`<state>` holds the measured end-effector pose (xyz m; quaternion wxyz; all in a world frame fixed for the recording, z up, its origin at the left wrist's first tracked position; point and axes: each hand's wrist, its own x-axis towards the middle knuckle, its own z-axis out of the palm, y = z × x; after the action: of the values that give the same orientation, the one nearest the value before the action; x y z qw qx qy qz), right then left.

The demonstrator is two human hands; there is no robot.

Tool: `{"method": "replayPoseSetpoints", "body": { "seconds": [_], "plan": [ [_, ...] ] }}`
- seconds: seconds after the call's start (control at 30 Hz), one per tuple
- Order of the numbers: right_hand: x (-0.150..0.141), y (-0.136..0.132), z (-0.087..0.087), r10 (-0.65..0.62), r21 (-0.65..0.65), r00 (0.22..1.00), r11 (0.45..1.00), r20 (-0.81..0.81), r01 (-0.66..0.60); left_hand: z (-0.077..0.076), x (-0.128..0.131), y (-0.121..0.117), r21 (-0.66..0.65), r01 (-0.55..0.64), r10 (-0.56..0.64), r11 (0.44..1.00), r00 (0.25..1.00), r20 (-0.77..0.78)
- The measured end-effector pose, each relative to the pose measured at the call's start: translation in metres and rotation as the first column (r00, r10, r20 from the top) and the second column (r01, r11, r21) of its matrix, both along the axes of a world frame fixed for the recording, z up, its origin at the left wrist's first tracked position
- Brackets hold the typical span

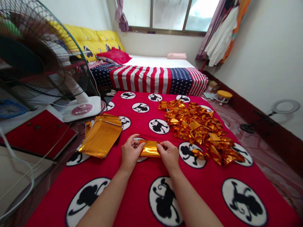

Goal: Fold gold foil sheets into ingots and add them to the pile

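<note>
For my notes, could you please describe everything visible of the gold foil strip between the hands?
The gold foil strip is shiny, like metallic paper, with bright highlights, and looks folded or rolled. The left hand and right hand pinch its ends, holding it crosswise over the red monkey-print cloth; whether it touches is unclear.

No words, brand names or numbers can be read. The pink panel [82, 109] on the fan base [94, 104] is too small in view to show any legible marking. The only sign-like marks are pictures: stars and stripes on the bed cover [142, 77], and black figures in white ovals, reaching the edges of the red cloth [137, 201].
</note>
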<state>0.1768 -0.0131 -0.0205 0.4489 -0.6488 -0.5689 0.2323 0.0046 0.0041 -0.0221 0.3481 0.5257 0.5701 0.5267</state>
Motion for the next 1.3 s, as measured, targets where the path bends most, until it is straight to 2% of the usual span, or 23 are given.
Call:
{"method": "replayPoseSetpoints", "body": {
  "seconds": [0.17, 0.53, 0.83, 1.3],
  "plan": [
    [0.001, 0.001, -0.001, -0.005, 0.002, 1.000, 1.000, 0.013, 0.005, -0.002, -0.002, 0.001, 0.004, -0.028, 0.028, 1.000, 0.998, -0.049],
    [-0.003, 0.000, 0.005, -0.015, -0.029, 0.980, 0.999, 0.197, 0.021, -0.004, -0.006, 0.000, 0.081, -0.045, 0.072, 0.996, 0.920, -0.386],
    [-0.007, -0.001, 0.007, -0.043, -0.047, 0.948, 0.997, 0.314, 0.061, -0.005, -0.003, 0.001, 0.072, -0.021, 0.054, 0.997, 0.868, -0.494],
    [-0.011, -0.001, 0.008, -0.048, -0.086, 0.907, 0.992, 0.419, 0.092, -0.007, -0.002, -0.001, 0.144, 0.071, 0.033, 0.987, 0.786, -0.617]
  ]
}}
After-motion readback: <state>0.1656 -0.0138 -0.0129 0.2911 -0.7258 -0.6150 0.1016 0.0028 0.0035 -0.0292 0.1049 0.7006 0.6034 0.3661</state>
